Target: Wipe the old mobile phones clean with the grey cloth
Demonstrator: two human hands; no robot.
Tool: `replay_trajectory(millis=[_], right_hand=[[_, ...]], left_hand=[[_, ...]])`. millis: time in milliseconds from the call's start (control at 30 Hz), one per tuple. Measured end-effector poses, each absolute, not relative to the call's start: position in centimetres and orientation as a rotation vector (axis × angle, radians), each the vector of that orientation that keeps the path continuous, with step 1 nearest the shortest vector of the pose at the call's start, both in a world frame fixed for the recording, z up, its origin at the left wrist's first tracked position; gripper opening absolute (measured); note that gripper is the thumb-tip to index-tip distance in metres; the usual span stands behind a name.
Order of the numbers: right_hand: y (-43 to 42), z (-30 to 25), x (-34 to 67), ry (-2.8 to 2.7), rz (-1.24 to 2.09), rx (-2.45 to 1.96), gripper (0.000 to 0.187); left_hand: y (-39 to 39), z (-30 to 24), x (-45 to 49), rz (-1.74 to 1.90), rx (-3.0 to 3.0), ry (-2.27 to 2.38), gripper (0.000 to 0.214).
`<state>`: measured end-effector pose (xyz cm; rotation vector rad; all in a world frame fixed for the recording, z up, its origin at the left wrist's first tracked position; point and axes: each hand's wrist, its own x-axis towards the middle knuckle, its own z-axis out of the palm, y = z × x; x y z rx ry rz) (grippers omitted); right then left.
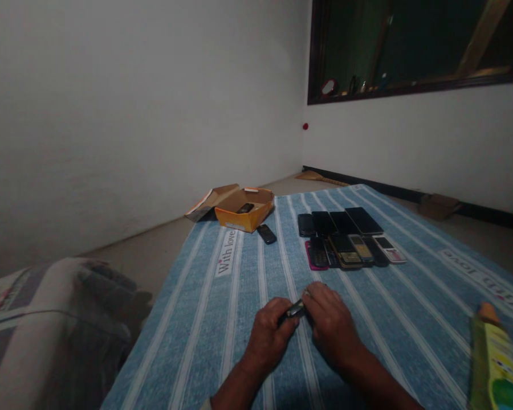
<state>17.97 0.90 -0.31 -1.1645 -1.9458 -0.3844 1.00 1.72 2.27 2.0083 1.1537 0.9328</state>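
Observation:
A small dark mobile phone is held between my two hands, tilted, low over the striped blue cloth. My left hand is closed round its near left end. The fingers of my right hand bend over its other end and hide part of it. Beyond my hands, two rows of phones lie side by side: dark slab phones at the back, keypad phones in front. Farther left, a single black phone rests beside an open orange cardboard box, which has another phone in it.
The blue striped cloth covers the surface under everything. A yellow-green printed package stands at the right front edge. A fabric-covered piece is at the lower left. A broom lies on the floor by the far corner.

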Motion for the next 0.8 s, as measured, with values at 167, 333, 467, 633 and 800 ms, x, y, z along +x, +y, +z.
replay_trajectory(millis=[167,333,467,633,800], right_hand=[[1.1,-0.7,18.4,-1.892,-0.448,-1.177,0.032],[-0.3,-1.1,15.7,-1.942,-0.456,-1.039,0.031],[-0.2,-0.2,15.9,-1.982,-0.346,-1.032,0.027],[1.3,0.0,19.0,-1.909,-0.354,-1.146,0.028],[1.0,-0.5,18.4,-1.902,-0.376,-1.149,0.03]], left_hand=[[1.8,2.3,1.0,0.945,2.017,1.143,0.013],[1.8,2.1,1.1,0.944,1.993,1.138,0.017],[1.8,2.0,1.0,0.95,1.996,1.132,0.017],[1.8,2.1,0.9,0.955,2.015,1.128,0.013],[1.9,1.9,1.0,0.938,2.008,1.133,0.011]])
